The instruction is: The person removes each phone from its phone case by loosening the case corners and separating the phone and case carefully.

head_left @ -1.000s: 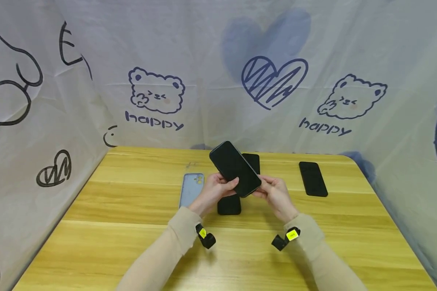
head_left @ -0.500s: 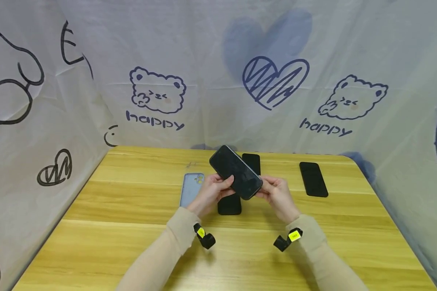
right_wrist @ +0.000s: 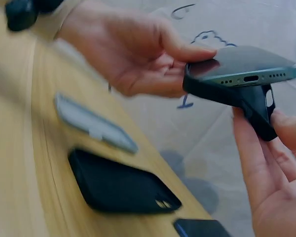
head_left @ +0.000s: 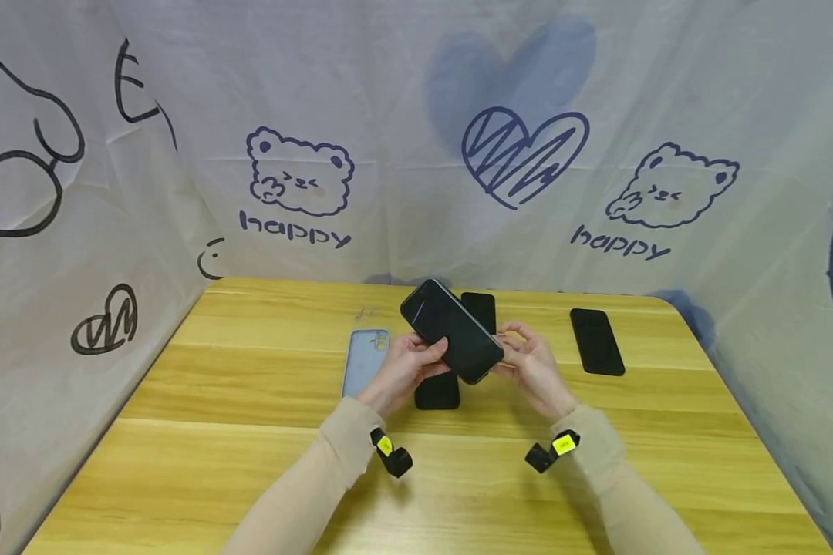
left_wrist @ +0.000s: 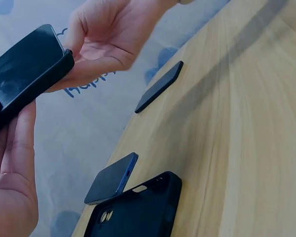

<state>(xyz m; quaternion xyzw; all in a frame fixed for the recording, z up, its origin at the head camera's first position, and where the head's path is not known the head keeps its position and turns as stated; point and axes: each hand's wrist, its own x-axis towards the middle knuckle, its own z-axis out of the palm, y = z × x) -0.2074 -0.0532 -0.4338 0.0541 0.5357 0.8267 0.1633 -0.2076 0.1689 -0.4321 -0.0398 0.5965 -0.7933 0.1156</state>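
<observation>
Above the table, my left hand [head_left: 409, 362] grips a phone [head_left: 451, 331] in a black phone case [right_wrist: 214, 91], thumb over the screen. In the right wrist view the phone's greenish bottom edge with its charging port is exposed. One corner of the case is bent down away from it. My right hand [head_left: 533, 368] pinches that loose corner between thumb and fingers. Below the held phone lies another black phone case [right_wrist: 123, 182]. A light blue phone case [head_left: 365, 362] lies left of it, partly behind my left hand.
A dark phone with a blue side [left_wrist: 111, 180] lies just behind the black case on the wooden table [head_left: 250, 478]. Another black phone [head_left: 597, 341] lies farther right. A printed cloth [head_left: 403, 193] hangs behind the table and along its sides.
The held phone has tipped and dropped slightly toward the right. My right hand has shifted a little right, its upper fingers lifting. The things on the table stay where they were.
</observation>
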